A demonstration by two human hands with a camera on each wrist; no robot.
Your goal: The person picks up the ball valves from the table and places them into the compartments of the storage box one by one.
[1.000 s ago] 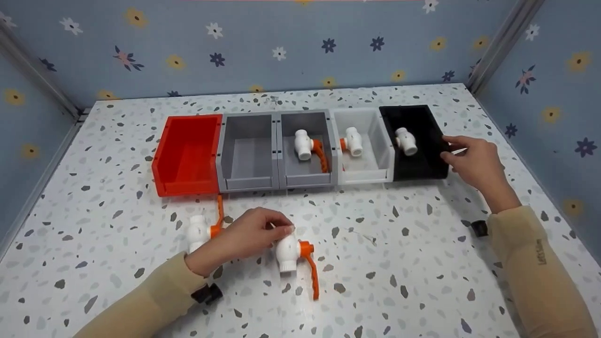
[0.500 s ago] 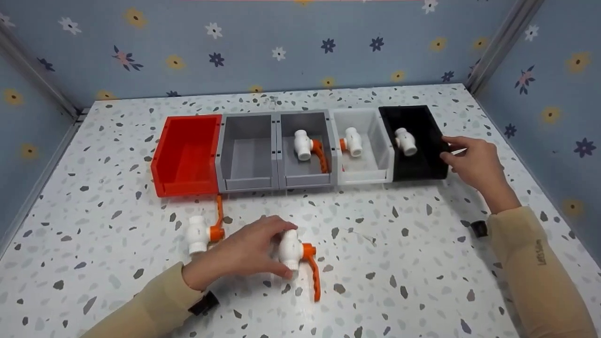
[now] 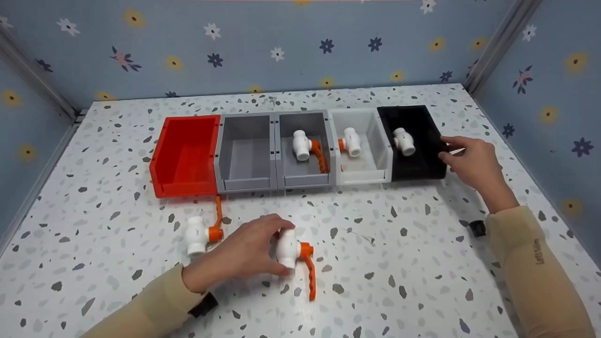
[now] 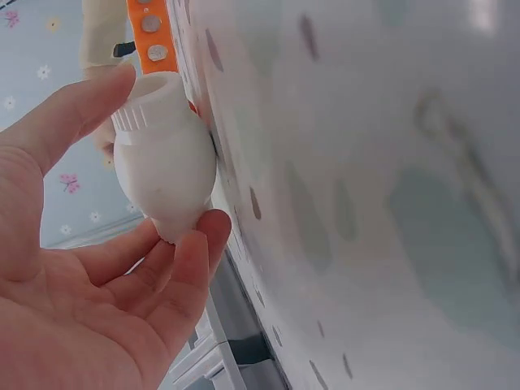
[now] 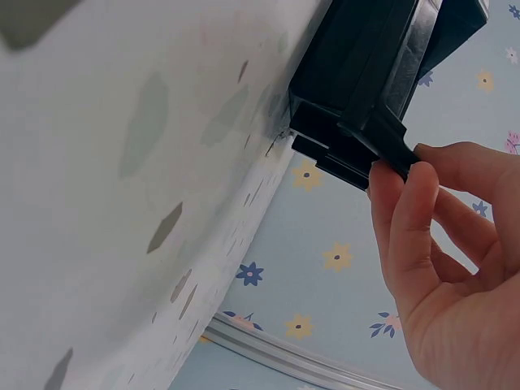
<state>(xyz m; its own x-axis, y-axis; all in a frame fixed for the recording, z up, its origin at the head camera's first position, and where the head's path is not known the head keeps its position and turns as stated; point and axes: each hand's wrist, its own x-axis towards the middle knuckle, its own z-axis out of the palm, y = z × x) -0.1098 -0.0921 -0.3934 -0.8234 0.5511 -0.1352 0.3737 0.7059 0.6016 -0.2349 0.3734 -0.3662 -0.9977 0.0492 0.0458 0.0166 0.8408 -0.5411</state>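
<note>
My left hand [image 3: 249, 246] holds a white ball valve [image 3: 287, 251] by its two ends, thumb on the near end and fingers on the far end. Its orange lever handle [image 3: 310, 277] points toward me. In the left wrist view the valve's ribbed collar [image 4: 150, 106] lies under the thumb, and the fingertips [image 4: 213, 227] curl at the opposite end. With thumb and fingers, my right hand [image 3: 474, 162] pinches the right side wall of the black bin [image 3: 429, 136]. The right wrist view shows that bin's edge [image 5: 398, 146] between the fingertips.
Left of the black bin, in one row, stand a white bin [image 3: 371, 176], two grey bins [image 3: 303, 180] [image 3: 246, 155] and a red bin [image 3: 185, 155]. Valves lie in the black, white and right grey bins. Another valve [image 3: 196, 237] lies behind my left wrist, its lever near the red bin.
My left hand has gone from pinching the valve's far end to spanning both ends, its thumb moving toward me. The right hand stays on the black bin.
</note>
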